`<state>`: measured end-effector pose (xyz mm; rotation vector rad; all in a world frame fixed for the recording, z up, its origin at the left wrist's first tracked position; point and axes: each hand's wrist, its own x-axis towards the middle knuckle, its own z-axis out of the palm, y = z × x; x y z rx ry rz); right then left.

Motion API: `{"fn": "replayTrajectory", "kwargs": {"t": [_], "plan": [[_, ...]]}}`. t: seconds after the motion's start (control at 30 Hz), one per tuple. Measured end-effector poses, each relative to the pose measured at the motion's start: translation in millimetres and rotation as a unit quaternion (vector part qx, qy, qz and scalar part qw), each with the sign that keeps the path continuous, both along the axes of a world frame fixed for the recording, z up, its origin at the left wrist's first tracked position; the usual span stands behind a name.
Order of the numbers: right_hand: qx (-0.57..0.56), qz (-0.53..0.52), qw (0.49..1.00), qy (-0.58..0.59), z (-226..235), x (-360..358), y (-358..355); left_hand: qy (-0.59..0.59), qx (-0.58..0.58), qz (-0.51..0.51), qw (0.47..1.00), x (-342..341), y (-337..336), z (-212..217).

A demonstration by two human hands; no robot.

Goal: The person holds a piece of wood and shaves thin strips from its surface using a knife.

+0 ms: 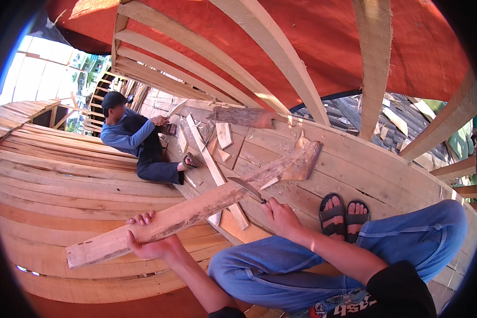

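A long, slightly curved wooden plank slants across the view, bark-edged along its nearer side. My left hand is wrapped round it near its left end, thumb on the near side and fingers over the far edge. The plank's far end reaches a rough wood block; I cannot tell whether it rests on it. My right hand is closed round the handle of a machete-like knife with a curved blade. The blade lies against or just above the plank's bark edge.
A co-worker in blue sits at the far left with a pale wood piece. Offcuts, a narrow board and shavings lie on the plank floor. Curved timber ribs rise before a red tarp.
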<state>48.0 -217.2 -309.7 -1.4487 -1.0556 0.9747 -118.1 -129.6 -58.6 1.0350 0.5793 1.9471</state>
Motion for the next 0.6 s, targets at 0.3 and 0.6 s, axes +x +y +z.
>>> {"fn": "replayTrajectory", "kwargs": {"t": [0.3,0.6], "plan": [[-0.089,0.033,0.995,-0.020,13.1,21.4,4.0,0.042,0.030,-0.047,0.998,-0.4,-4.6,1.2],[-0.119,-0.037,0.992,-0.028,-35.1,31.8,6.4,0.067,0.055,-0.091,0.992,-3.3,-0.1,4.8]]}}
